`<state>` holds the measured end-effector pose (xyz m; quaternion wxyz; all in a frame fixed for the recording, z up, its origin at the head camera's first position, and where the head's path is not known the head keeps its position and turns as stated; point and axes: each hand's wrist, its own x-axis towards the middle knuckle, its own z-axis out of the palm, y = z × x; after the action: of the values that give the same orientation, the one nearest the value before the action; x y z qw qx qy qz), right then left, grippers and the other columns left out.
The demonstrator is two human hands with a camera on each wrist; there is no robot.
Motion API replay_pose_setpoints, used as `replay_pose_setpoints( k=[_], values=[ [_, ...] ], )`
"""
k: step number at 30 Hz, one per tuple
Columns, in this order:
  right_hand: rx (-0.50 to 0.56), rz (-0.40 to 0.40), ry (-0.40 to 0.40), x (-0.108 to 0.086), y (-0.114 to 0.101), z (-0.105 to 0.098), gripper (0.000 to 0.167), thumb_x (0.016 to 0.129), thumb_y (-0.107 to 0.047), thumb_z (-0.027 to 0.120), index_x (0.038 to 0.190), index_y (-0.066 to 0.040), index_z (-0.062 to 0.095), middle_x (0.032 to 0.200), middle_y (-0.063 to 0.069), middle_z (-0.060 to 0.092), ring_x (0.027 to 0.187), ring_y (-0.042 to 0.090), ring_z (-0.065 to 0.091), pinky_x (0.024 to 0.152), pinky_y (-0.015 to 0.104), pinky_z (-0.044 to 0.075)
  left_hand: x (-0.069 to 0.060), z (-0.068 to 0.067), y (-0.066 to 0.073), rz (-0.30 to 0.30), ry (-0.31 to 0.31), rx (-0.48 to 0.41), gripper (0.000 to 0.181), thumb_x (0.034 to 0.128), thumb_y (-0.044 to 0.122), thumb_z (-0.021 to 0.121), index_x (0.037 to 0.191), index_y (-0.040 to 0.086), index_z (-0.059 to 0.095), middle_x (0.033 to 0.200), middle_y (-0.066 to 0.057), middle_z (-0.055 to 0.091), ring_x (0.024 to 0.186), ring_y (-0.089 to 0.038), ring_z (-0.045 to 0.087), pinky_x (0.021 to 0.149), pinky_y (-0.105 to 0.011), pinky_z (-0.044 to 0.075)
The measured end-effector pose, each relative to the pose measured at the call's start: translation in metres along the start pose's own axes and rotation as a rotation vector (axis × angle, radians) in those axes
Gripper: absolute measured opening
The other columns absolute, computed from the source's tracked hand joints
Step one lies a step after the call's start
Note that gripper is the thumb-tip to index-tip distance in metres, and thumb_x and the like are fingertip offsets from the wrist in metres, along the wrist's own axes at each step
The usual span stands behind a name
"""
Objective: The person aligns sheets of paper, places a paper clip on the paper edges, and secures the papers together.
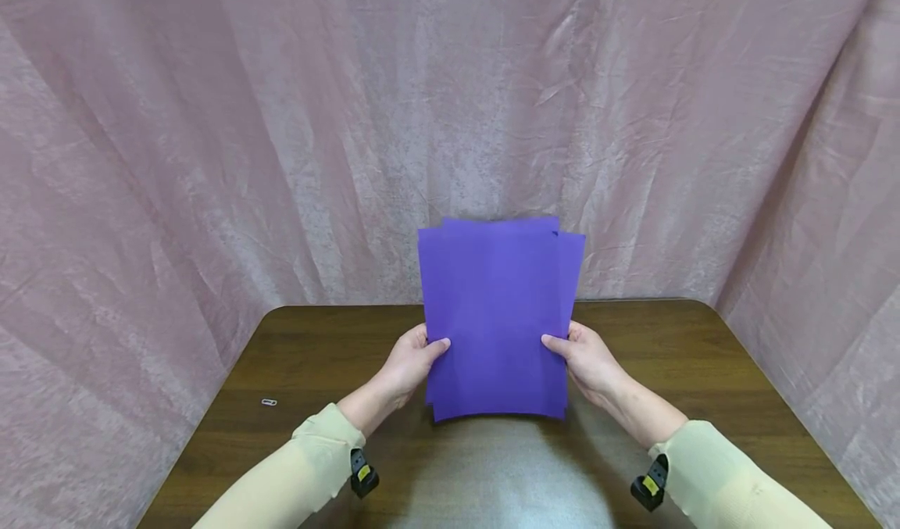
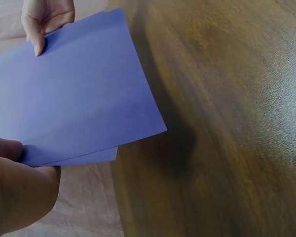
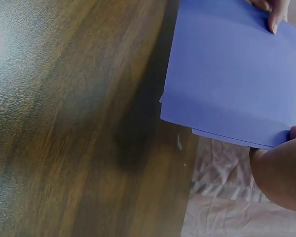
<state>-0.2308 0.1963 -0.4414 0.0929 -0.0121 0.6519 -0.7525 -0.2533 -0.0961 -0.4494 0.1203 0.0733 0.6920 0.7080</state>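
Observation:
Several purple sheets are held up together above the table, their edges fanned out unevenly at the top and sides. The left hand grips their left edge, thumb on the near face and fingers behind. On the right edge the right hand pinches the sheets the same way. In the left wrist view the sheets hang clear of the wood, with a lower sheet's corner poking out. The right wrist view shows the sheets with slightly offset edges near the right thumb.
A small paper clip lies on the left part of the brown wooden table. Pink curtains hang behind the table and along its sides. Light reflects off the table's near middle.

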Motion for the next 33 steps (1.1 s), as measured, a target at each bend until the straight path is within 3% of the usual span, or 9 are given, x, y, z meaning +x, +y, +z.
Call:
replay_pose_setpoints(
  k=[12,17,33],
  values=[
    [-0.005,-0.054,0.087,0.005,-0.006,0.005,0.021,0.103,-0.004,0.056,0.123,0.004,0.061,0.098,0.005,0.076,0.090,0.016,0.072,0.082,0.033,0.058,0.007,0.005,0.005,0.089,0.034,0.003,0.028,0.1043,0.006,0.054,0.129,-0.005,0.059,0.112,-0.020,0.072,0.094,-0.026,0.072,0.081,-0.041,0.060],
    [-0.001,-0.057,0.121,0.006,-0.007,0.005,0.013,0.102,-0.004,0.059,0.114,-0.001,0.065,0.092,0.002,0.076,0.087,0.014,0.071,0.080,0.031,0.058,0.008,0.007,0.005,0.096,0.042,-0.009,0.026,0.1036,0.005,0.055,0.127,-0.005,0.060,0.112,-0.022,0.072,0.096,-0.029,0.072,0.084,-0.045,0.059],
    [0.021,-0.092,0.161,0.008,-0.003,0.010,0.010,0.102,-0.002,0.059,0.109,-0.001,0.066,0.091,0.001,0.075,0.087,0.014,0.070,0.082,0.031,0.058,0.013,0.013,0.002,0.136,0.080,-0.008,0.026,0.1041,0.006,0.055,0.127,-0.005,0.060,0.113,-0.022,0.071,0.098,-0.032,0.070,0.087,-0.047,0.058]
  ],
)
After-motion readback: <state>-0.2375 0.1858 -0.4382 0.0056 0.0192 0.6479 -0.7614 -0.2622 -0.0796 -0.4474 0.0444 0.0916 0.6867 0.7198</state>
